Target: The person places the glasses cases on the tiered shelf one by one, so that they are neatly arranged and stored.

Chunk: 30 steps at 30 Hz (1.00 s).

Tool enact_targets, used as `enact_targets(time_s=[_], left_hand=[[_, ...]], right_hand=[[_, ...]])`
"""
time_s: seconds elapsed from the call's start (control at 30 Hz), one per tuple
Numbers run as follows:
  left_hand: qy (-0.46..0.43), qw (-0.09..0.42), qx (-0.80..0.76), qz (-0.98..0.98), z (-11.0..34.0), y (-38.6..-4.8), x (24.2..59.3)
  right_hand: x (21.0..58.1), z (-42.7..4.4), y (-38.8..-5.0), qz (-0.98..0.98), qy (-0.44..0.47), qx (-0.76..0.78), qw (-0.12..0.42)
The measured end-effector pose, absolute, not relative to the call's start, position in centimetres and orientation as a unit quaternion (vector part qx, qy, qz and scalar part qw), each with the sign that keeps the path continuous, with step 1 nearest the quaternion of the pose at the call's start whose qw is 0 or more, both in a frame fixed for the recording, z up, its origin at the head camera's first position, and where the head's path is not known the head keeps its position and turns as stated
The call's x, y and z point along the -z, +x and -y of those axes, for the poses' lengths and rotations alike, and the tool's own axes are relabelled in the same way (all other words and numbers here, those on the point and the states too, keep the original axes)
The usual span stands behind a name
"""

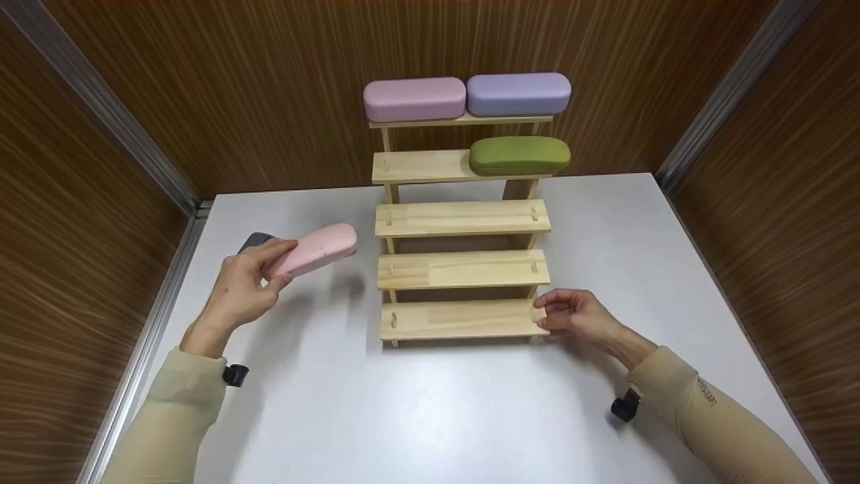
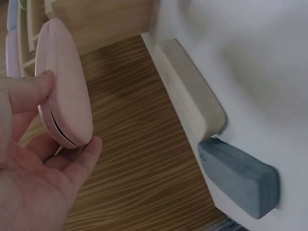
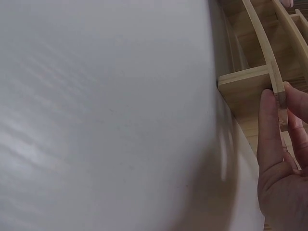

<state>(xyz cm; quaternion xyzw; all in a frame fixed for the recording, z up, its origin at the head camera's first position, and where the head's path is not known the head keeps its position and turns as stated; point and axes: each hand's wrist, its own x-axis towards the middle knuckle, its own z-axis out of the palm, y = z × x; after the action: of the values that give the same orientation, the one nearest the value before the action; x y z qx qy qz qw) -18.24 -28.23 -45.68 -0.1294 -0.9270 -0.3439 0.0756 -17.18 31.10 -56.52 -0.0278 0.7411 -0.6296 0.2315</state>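
Note:
My left hand (image 1: 245,282) grips a light pink glasses case (image 1: 319,249) by its near end, raised over the table left of the stepped wooden rack (image 1: 463,269). A thin dark gap runs along the case's seam in the left wrist view. On the right, my other hand (image 1: 581,316) pinches the right end of the rack's lowest shelf between thumb and fingers. Two cases, mauve-pink (image 1: 414,101) and lavender (image 1: 519,94), sit side by side on the top shelf. A green case (image 1: 520,156) occupies the right half of the shelf below.
A blue-grey case (image 2: 238,175) and a beige case (image 2: 190,89) lie end to end on the white table (image 1: 437,417), near its edge. In the head view my left hand partly hides the dark case (image 1: 256,240). Wood-grain panels (image 1: 269,87) enclose the back and sides.

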Motion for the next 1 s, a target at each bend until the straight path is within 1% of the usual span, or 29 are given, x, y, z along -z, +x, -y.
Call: enact_targets(time_s=[0.1, 0.4, 0.53, 0.67, 0.77, 1.0], left_hand=[[-0.143, 0.08, 0.343, 0.925, 27.7, -18.5, 44.6], [-0.172, 0.068, 0.35, 0.918, 26.1, -19.9, 41.6], [-0.2, 0.077, 0.339, 0.916, 25.5, -20.8, 40.7], [-0.217, 0.076, 0.329, 0.916, 24.7, -21.8, 39.7], [-0.217, 0.063, 0.334, 0.915, 24.0, -22.7, 38.9], [-0.204, 0.049, 0.349, 0.913, 22.0, -24.8, 37.9]], right_hand=[[56.5, -31.2, -17.1, -0.742, -0.027, 0.629, 0.23], [56.6, -31.2, -17.1, -0.74, -0.03, 0.633, 0.227], [56.8, -31.1, -17.1, -0.738, -0.038, 0.635, 0.225], [56.8, -31.0, -17.1, -0.738, -0.039, 0.635, 0.225], [56.7, -31.0, -17.1, -0.738, -0.037, 0.636, 0.224], [56.7, -30.9, -17.0, -0.741, -0.027, 0.635, 0.217]])
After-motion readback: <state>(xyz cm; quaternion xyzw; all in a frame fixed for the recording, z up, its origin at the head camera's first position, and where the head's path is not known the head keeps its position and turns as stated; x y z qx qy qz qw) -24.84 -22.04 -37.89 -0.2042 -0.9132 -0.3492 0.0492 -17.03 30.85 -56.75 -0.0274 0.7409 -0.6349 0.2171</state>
